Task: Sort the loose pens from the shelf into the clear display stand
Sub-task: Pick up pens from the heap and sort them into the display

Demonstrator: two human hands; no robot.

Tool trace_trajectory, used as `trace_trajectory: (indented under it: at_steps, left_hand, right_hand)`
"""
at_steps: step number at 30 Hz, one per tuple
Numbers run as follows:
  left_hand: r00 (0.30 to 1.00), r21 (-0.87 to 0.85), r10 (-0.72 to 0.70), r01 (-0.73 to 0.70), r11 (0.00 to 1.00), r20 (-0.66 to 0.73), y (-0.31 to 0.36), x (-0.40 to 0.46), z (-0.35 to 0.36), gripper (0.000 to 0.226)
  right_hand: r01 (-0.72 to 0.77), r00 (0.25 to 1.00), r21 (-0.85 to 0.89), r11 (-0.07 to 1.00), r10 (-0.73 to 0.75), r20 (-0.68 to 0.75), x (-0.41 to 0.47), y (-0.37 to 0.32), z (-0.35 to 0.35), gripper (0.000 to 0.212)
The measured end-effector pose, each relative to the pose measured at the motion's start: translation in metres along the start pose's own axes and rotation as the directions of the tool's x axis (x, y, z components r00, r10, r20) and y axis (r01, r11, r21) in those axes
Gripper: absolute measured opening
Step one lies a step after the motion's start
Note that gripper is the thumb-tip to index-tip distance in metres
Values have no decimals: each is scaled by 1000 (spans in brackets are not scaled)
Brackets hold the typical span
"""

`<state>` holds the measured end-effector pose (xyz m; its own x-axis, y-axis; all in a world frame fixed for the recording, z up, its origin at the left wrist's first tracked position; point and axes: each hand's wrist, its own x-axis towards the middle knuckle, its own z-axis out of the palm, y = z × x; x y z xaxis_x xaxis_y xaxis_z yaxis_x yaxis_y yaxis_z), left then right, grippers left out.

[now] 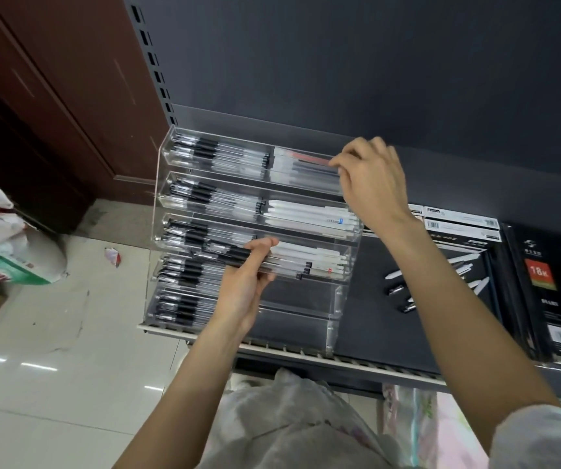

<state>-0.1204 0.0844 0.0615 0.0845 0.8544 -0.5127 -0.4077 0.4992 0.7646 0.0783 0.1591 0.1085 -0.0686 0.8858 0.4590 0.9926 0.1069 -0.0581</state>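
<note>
Dark shelf carries the clear display stand. Left hand grips a bundle of pens at the third tier. Right hand pinches a pen in the top-right compartment. Loose pens lie at 3 o'clock from the stand.

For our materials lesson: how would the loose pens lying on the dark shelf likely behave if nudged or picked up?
The loose pens look slim and round, so a nudge would probably roll them on the flat shelf. They appear rigid and light. The left hand holds several at once, suggesting little weight, though smooth barrels may slip.
</note>
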Motion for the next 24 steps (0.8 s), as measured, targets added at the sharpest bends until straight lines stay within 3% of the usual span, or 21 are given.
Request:
trace_trajectory:
  at_steps: [2,5,8,10,17,21,22,24]
  left_hand:
    - [1000,26,27,-26,999,-12,-1,-2,0,11]
    - [997,75,78,-78,994,-3,-2,-5,-3,12]
    - [993,119,115,-117,986,18,-6,-10,-8,12]
    - [992,151,123,-126,980,25,-11,-13,-11,12]
    - [986,236,162,-169,957,50,-25,-25,-34,5]
    - [990,255,139,-135,957,2,-34,-29,-55,6]
    - [991,257,134,-126,958,-15,-35,-30,-62,5]
    - [990,246,133,-116,962,-52,-35,-31,-78,9]
  right_hand:
    - [-13,998,203,979,26,-62,-17,-15,-19,19]
    - [-68,994,547,835,12,104,-62,-50,-46,18]
    - [-131,954,555,822,-47,296,-100,-73,-39,18]
    - [-228,936,591,773,8,351,-114,-79,-29,14]
    - [-540,827,717,441,116,551,-138,-91,-16,14]
    - [-543,837,686,485,254,484,-150,-87,-14,12]
    - [-520,853,665,537,280,441,-154,-84,-14,14]
    - [-404,910,533,743,270,315,-160,-74,-11,16]
